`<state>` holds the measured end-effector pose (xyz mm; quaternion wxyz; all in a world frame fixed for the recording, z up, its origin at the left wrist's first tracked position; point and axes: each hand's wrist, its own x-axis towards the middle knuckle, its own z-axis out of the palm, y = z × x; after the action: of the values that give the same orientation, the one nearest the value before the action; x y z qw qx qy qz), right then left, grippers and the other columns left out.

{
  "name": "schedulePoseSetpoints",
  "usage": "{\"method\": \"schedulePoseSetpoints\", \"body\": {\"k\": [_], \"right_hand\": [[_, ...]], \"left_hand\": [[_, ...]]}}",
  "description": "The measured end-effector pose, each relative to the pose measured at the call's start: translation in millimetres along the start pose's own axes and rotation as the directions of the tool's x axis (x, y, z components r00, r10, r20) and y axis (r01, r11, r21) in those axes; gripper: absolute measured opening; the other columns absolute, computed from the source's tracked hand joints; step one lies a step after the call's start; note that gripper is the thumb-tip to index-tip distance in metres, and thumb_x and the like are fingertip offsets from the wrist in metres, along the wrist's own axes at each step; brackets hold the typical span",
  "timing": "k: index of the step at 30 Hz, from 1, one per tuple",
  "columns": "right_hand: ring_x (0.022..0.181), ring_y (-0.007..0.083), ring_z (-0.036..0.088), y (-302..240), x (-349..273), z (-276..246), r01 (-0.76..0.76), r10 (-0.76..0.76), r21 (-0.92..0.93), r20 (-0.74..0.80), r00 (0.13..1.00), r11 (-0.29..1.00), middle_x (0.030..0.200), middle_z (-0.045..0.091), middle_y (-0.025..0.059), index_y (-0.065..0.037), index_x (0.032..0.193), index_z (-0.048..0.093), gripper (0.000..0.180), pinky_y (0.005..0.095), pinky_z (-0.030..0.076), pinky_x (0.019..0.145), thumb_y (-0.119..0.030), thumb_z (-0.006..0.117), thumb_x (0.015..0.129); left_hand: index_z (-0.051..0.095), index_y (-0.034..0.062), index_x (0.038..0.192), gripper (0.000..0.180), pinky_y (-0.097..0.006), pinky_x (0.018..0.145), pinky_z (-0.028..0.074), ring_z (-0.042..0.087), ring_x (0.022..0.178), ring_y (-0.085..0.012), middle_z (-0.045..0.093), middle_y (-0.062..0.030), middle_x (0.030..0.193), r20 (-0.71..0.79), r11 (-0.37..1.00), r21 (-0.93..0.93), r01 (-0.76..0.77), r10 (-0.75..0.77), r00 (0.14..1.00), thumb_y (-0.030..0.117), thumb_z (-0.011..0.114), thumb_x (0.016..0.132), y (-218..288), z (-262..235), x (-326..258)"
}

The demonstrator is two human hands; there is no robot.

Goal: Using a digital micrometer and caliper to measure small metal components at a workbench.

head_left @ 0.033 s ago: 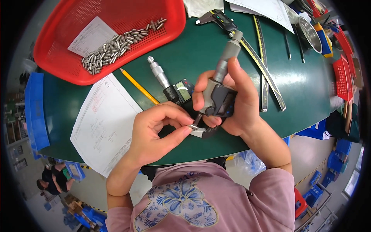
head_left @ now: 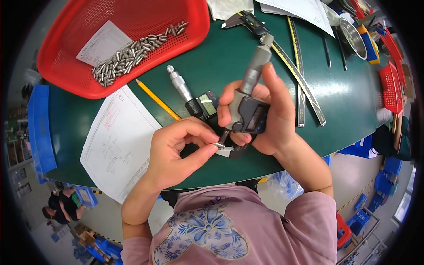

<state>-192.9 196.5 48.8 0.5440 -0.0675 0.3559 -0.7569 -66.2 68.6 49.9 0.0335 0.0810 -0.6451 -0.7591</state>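
Observation:
My right hand [head_left: 277, 117] is wrapped round a digital micrometer [head_left: 238, 114], its thimble pointing up and away from me. Between the thumb and fingertips of my left hand [head_left: 174, 150] is a small metal pin [head_left: 218, 145]. The pin's far end sits at the micrometer's jaws, beside the pale part of its frame; whether both jaws touch it is too small to tell. A second digital micrometer [head_left: 180, 86] lies on the green table [head_left: 349, 97] just beyond my left hand. Left of it lies a yellow pencil [head_left: 157, 100].
A red perforated basket [head_left: 55, 73] at the far left holds many similar metal pins [head_left: 115, 66] and a paper slip. A drawing sheet [head_left: 117, 141] lies left of my hands. Farther off are a digital caliper [head_left: 251, 23], crossed steel rulers [head_left: 301, 79] and a metal bowl [head_left: 353, 39].
The scene has slid very slightly left in the picture. Both hands keep the same hold on the pin and the micrometer.

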Motion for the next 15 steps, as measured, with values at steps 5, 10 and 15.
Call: {"method": "schedulePoseSetpoints", "body": {"k": [5, 10, 15], "right_hand": [[0.043, 0.0131, 0.045, -0.1, -0.8, -1.2, -0.022, 0.021, 0.08, 0.014, 1.0, 0.997, 0.069, 0.056, 0.0123, -0.001, 0.084, 0.053, 0.067, 0.0208, 0.035, 0.036, -0.062, 0.026, 0.078], [0.046, 0.0119, 0.047, 0.9, -1.5, -0.6, -0.026, 0.027, 0.05, -0.024, 0.999, 0.998, 0.068, 0.056, 0.0112, -0.001, 0.082, 0.053, 0.065, 0.0204, 0.035, 0.036, -0.062, 0.027, 0.078], [0.049, 0.0121, 0.048, 1.0, -0.9, 0.2, -0.029, 0.03, 0.056, -0.012, 0.999, 0.998, 0.07, 0.056, 0.0117, -0.002, 0.084, 0.053, 0.066, 0.0201, 0.035, 0.036, -0.063, 0.026, 0.078]], "left_hand": [[0.054, -0.0038, 0.083, 0.013, -0.021, 0.066, 0.045, 0.055, 0.075, -0.0114, 0.055, -0.0084, 0.085, 0.0, 1.0, -0.018, 0.022, -0.022, 1.0, -0.01, 0.057, 0.071, -1.8, -0.1, -0.4], [0.051, -0.004, 0.087, 0.016, -0.022, 0.067, 0.045, 0.054, 0.076, -0.0109, 0.055, -0.0082, 0.087, -0.03, 0.997, -0.049, 0.064, -0.066, 0.997, -0.008, 0.056, 0.072, -2.3, 2.0, -2.7], [0.049, -0.0034, 0.089, 0.016, -0.022, 0.068, 0.044, 0.054, 0.076, -0.0101, 0.055, -0.0074, 0.087, -0.022, 0.985, -0.128, 0.115, -0.119, 0.993, -0.005, 0.055, 0.074, -1.1, 3.4, -4.9]]}}
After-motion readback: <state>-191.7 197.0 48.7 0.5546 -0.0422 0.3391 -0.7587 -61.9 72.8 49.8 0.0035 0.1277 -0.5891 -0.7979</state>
